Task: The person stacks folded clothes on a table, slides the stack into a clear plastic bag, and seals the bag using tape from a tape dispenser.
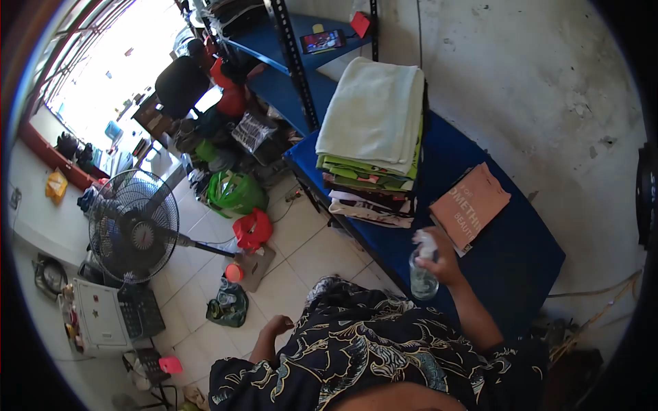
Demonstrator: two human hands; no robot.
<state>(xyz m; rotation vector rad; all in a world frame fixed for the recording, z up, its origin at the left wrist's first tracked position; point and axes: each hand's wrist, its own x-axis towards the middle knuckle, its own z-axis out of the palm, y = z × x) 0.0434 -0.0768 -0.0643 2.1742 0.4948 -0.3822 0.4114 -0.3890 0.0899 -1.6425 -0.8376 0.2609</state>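
My right hand (442, 259) is wrapped round the top of a clear spray bottle (423, 279) with a white nozzle, at the front edge of the blue table (510, 274). Just beyond that hand lies a pink printed cloth (471, 202), folded flat. To its left stands a tall stack of folded fabrics (370, 175), with a pale cloth (373, 113) on top. My left hand (277, 325) hangs low beside my body over the floor, away from the table; its fingers are too small and indistinct to read.
Blue shelves (274, 58) hold a phone (323, 41) behind the stack. A standing fan (142, 233) is at the left. On the tiled floor are a green bag (236, 192), a red bag (252, 229) and a dark green bag (228, 303).
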